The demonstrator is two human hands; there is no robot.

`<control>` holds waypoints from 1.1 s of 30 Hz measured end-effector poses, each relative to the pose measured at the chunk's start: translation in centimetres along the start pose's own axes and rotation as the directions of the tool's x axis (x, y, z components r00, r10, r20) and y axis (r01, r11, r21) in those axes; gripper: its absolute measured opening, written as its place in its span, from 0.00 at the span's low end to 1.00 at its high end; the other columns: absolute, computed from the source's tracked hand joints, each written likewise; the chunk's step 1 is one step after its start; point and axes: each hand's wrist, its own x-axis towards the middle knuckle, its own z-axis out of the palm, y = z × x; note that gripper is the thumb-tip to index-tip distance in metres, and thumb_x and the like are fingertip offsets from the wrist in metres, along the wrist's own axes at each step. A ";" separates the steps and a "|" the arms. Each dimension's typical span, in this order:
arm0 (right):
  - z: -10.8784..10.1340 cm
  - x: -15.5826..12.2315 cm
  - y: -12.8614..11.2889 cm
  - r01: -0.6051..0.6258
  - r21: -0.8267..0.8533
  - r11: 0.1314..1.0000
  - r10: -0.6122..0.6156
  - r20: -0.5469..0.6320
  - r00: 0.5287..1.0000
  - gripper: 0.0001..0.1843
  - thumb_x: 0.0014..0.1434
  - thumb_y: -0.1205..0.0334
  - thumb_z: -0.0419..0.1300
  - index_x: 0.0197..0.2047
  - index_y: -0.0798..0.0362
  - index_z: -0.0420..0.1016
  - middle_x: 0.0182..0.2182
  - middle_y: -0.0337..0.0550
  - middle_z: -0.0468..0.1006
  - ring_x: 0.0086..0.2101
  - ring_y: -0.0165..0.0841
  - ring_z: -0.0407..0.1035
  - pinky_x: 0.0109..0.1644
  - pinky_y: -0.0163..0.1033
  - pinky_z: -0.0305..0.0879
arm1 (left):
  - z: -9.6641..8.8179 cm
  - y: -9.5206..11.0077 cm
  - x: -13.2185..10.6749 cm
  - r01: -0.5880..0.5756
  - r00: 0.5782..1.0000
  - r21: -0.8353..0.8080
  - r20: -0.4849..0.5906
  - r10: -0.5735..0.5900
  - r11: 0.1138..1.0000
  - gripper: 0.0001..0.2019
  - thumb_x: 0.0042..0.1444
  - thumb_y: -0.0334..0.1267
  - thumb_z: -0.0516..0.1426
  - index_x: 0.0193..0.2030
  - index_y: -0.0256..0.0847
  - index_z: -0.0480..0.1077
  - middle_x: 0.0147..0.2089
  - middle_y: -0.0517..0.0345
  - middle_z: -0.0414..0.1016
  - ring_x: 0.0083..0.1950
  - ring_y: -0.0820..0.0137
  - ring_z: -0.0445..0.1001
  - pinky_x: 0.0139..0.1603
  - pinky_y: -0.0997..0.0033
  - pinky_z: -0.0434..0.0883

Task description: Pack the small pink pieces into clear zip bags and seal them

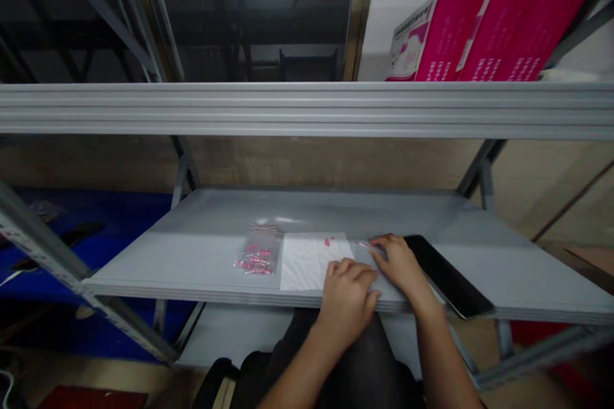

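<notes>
My left hand (348,291) is at the shelf's front edge, over the right front corner of a white sheet (303,262). Its fingers are curled and their tips are hidden. Just to the right, my right hand (397,263) has its bent fingers and thumb on a clear plastic bag (363,245), mostly covered by the hands. A few small pink pieces (327,242) lie on the sheet's far right part. Left of the sheet lies a clear zip bag (259,252) with several pink pieces inside.
A black tablet-like slab (448,276) lies right of my right hand, reaching the front edge of the grey shelf (182,243). A metal beam (307,108) crosses above. Pink boxes (484,32) stand higher up at right. Blue surfaces (119,230) are at left.
</notes>
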 end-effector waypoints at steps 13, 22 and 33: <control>-4.1 -3.2 -2.7 -0.139 0.586 0.798 0.148 0.033 0.988 0.12 0.53 0.52 0.64 0.33 0.52 0.70 0.30 0.42 0.74 0.32 0.36 0.71 0.38 0.39 0.68 | 0.6 1.0 -1.6 0.163 0.908 -0.422 -0.289 -0.303 0.892 0.16 0.57 0.30 0.58 0.52 0.42 0.69 0.53 0.47 0.75 0.55 0.59 0.71 0.56 0.52 0.68; -1.9 -5.9 -7.5 -0.304 0.892 0.334 0.138 0.273 0.952 0.19 0.51 0.54 0.71 0.42 0.53 0.73 0.29 0.39 0.74 0.30 0.30 0.68 0.35 0.34 0.64 | -2.5 -0.4 -3.2 0.252 0.709 -0.910 -0.058 -0.703 0.330 0.18 0.55 0.41 0.63 0.49 0.41 0.64 0.33 0.62 0.75 0.32 0.75 0.74 0.34 0.78 0.70; -1.1 -6.2 -9.4 -0.449 0.846 0.288 0.054 0.453 0.890 0.19 0.49 0.48 0.69 0.24 0.55 0.72 0.20 0.37 0.70 0.23 0.27 0.62 0.28 0.33 0.58 | -5.8 -2.2 -4.6 0.328 0.632 -0.575 -0.456 -0.626 0.750 0.22 0.53 0.42 0.63 0.53 0.42 0.67 0.48 0.49 0.75 0.45 0.65 0.74 0.42 0.68 0.70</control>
